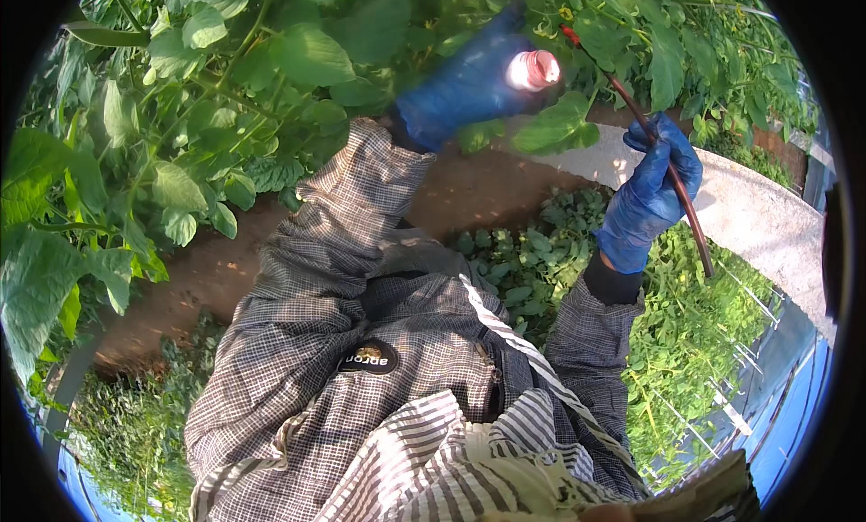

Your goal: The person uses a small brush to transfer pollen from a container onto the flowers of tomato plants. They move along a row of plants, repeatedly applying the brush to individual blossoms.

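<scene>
My left hand [467, 89], in a blue glove, reaches into the leaves at the top and holds a small bottle [533, 70] with a threaded, open mouth. Bright light washes out the bottle, and most of its body is hidden by the hand. In my right hand [656, 177], also gloved in blue, is a slim dark red-brown brush [689, 207]. Its red-coated tip [570, 36] points up and left, close to a small yellow flower [565, 13] among the leaves. Whether tip and flower touch is unclear. Tomato-like leaves [311, 58] surround the left hand.
Brown soil [473, 190] runs between plant rows. A pale, curved-looking strip [751, 214] passes behind the right hand. Low green plants [534, 251] grow beside my body. A striped cord [500, 326] hangs across my checked jacket [291, 359].
</scene>
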`<state>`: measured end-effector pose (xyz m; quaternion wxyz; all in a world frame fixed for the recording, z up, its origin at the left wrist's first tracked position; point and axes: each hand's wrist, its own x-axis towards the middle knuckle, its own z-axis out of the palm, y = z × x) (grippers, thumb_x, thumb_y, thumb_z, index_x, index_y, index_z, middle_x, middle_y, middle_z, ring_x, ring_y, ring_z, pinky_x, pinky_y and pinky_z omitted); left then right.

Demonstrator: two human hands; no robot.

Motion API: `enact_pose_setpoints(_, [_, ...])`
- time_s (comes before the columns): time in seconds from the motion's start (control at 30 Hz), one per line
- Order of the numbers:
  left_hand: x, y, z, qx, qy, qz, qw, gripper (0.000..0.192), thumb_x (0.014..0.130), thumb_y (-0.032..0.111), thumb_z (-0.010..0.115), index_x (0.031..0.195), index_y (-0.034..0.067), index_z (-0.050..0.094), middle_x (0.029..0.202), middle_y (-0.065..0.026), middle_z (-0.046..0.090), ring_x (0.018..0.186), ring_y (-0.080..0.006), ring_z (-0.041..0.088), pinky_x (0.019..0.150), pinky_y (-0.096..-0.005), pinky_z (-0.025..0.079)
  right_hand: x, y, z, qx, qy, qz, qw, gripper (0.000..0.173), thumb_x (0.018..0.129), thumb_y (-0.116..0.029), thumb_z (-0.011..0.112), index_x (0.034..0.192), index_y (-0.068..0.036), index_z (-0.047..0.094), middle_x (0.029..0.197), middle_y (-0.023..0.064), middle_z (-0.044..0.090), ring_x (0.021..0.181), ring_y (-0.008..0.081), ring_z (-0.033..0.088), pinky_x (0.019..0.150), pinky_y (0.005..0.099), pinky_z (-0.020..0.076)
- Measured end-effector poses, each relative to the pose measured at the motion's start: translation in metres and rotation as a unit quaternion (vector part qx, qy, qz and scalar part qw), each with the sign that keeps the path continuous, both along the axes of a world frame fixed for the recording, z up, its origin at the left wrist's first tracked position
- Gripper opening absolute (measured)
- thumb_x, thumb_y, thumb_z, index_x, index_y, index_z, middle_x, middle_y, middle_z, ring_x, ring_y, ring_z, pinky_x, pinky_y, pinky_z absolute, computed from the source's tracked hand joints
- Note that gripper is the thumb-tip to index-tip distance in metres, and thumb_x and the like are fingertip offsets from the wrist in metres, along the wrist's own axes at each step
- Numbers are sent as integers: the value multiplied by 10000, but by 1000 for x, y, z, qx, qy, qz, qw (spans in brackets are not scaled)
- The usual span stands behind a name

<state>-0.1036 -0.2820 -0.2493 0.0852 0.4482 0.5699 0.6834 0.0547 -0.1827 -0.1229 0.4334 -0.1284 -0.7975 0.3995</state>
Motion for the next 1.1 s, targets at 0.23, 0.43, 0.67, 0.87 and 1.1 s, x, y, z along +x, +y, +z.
enact_pose_setpoints(0.23, [-7,0,-1,-19,-10,-31,999,523,713,326,805,1146,86,635,1499,-292,238,1383,-414,284,1115,-432,313,-8,-10,2,6,6,7,1000,183,916,-128,607,1033,10,635,938,157,677,745,217,674,711,332,563])
enact_pose_setpoints(0.43, [-3,-4,-3,17,-35,15,999,538,662,224,819,1143,71,630,1516,-261,230,1386,-389,295,1092,-424,346,-5,-3,-1,-20,8,42,999,136,921,-21,549,1051,-4,588,1059,156,641,811,188,656,763,314,554])
enact_pose_setpoints(0.67, [-6,-8,-1,-9,-61,9,998,518,732,309,820,1137,56,618,1530,-242,202,1394,-359,285,1089,-410,351,-7,-9,2,-29,11,58,998,154,937,-89,585,1073,-18,577,1077,149,632,821,183,657,773,314,553])
enact_pose_setpoints(0.87, [-9,-18,9,-55,-33,8,998,484,671,124,849,1093,55,622,1463,-203,345,1408,-321,268,1080,-395,353,-9,-18,9,-69,15,92,993,143,934,-91,592,1058,-19,588,1069,148,638,834,187,656,790,314,545])
enact_pose_setpoints(1.1, [-6,-17,7,-56,-21,19,998,450,679,133,849,1063,68,624,1446,-195,371,1414,-315,256,1082,-405,346,-9,-26,11,-57,3,72,996,99,924,-49,585,1015,-12,586,1039,148,641,815,180,653,780,299,542])
